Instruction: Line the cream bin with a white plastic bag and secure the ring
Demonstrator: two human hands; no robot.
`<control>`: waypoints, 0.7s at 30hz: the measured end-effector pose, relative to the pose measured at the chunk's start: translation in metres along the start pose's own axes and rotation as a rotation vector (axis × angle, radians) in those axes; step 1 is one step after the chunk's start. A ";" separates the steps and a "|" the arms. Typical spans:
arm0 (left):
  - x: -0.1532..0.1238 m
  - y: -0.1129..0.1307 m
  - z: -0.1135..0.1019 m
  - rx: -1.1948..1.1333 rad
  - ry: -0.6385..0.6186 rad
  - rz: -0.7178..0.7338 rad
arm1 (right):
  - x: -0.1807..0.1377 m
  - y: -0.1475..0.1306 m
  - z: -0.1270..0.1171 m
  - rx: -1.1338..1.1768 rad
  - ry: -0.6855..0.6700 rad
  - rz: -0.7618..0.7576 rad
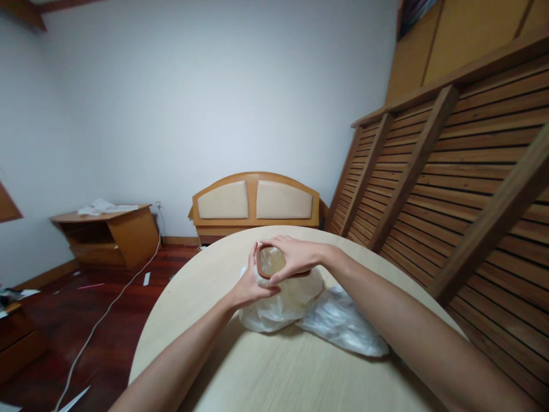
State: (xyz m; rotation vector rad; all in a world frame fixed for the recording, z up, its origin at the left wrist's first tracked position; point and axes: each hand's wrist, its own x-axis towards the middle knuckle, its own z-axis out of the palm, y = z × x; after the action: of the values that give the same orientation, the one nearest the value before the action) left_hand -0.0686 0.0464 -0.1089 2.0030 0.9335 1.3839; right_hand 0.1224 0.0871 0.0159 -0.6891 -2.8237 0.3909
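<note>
Above the middle of the table I hold a small brown-rimmed clear container [271,261] with rounded corners; whether it is a box or a lid I cannot tell. My left hand [251,289] is closed around its left and near side. Across its far and right side curve the fingers of my right hand [299,256], with the thumb on the near rim. Directly beneath lies a bulging whitish plastic bag [274,313], its contents hidden. To the right, under my right forearm, a crumpled clear plastic bag [345,323] touches it.
The round pale wooden table [193,303] fills the foreground. Behind it stands a padded headboard [253,200]. Slatted wooden panels [429,183] lean along the right. A low cabinet [132,234] with papers is at left, and a white cable [112,306] crosses the floor.
</note>
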 end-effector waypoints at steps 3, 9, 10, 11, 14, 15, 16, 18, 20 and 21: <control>0.001 0.003 0.003 -0.015 -0.006 0.014 | -0.002 0.007 0.007 0.030 0.046 -0.023; 0.000 0.007 0.007 -0.038 0.017 0.016 | -0.005 0.013 0.009 0.101 0.110 -0.045; 0.000 0.007 0.007 -0.055 0.016 0.001 | -0.006 0.013 0.007 0.128 0.131 -0.051; -0.001 0.007 0.007 -0.076 0.006 -0.019 | -0.007 0.014 0.004 0.161 0.153 -0.058; -0.001 0.007 0.007 -0.124 -0.041 -0.068 | -0.010 0.021 -0.001 0.295 0.186 -0.077; -0.001 0.007 0.007 -0.127 -0.048 -0.074 | -0.011 0.024 -0.002 0.347 0.192 -0.081; -0.001 0.007 0.008 -0.128 -0.048 -0.077 | -0.011 0.027 -0.002 0.398 0.201 -0.086; -0.001 0.008 0.009 -0.121 -0.034 -0.085 | -0.012 0.032 0.000 0.478 0.222 -0.093; 0.000 0.009 0.009 -0.096 -0.014 -0.091 | -0.012 0.033 0.000 0.478 0.233 -0.095; 0.000 0.009 0.009 -0.083 -0.008 -0.090 | -0.012 0.032 -0.001 0.438 0.235 -0.096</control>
State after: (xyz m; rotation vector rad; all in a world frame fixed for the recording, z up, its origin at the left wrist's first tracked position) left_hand -0.0579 0.0406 -0.1050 1.8809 0.9362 1.3425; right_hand 0.1469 0.1089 0.0059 -0.4681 -2.4190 0.8186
